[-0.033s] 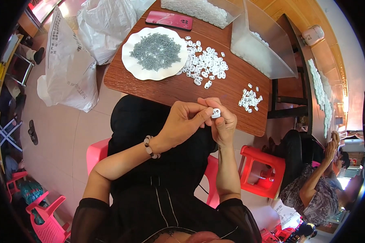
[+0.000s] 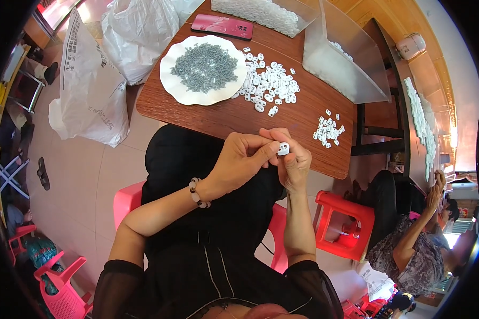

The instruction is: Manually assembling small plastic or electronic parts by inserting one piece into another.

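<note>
Because the small white plastic piece with two dark holes [image 2: 284, 148] is held only by fingertips, at the near edge of the brown wood-grain bench [image 2: 308, 109], slipping looks the chief risk. Likely cause: its small size and smooth-looking, rounded sides. A fall there could go to the black-clad lap [image 2: 183, 154] or the pale tiled floor [image 2: 114, 170]. Fingers also cover much of the piece, so a poor angle might be missed.

Right hand [image 2: 295, 159]: narrow, thumb below the piece, fingers behind, gripping it. Left hand [image 2: 239, 162]: narrow too, thumb and forefinger pinched at the piece's left edge; whether anything else sits between them, cannot tell.

Beyond the hands: loose heap of similar white plastic pieces [image 2: 274, 82], smaller white cluster [image 2: 329, 130] to its right, near the bench's right edge. Left of the heap, a white wavy-rimmed plate [image 2: 169, 80] bears slim grey rod-shaped parts [image 2: 205, 66]. Heap meets the plate's right side; a knock to the rim could mix the two, in my judgement. Pink phone [image 2: 222, 26] lies behind the plate.
</note>
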### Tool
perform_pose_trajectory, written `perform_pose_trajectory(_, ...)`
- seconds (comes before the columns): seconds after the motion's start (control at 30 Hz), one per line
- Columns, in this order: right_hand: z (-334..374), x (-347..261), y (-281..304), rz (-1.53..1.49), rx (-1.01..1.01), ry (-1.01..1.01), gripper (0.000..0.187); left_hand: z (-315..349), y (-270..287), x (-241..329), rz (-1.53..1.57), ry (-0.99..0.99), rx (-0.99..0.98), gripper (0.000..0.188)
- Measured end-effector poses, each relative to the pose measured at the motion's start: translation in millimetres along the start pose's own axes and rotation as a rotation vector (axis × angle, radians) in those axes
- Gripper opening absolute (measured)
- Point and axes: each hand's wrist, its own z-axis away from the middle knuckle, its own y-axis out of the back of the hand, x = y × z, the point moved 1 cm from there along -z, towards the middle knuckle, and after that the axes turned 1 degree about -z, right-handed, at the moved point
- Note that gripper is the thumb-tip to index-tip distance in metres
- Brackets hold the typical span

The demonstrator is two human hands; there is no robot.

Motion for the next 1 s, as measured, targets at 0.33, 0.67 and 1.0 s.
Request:
perform_pose_trajectory(0.33,-2.5,2.2,0.6,0.050,0.009,0.077,0.052,0.3,-0.3,-2.7,-0.082,-0.014,0.011,0.019)
perform_pose_trajectory(0.67,-1.2,2.1,0.8,0.014,0.002,-0.019,0.061,-0.4,1.1,-1.1,-0.042,0.021,0.023,0.021)
perform_pose_trajectory(1.0,-1.1,-3.6,3.4,-0.068,0.016,-0.072,0.075,-2.8,3.3,0.3,0.018,0.034,0.041,0.022)
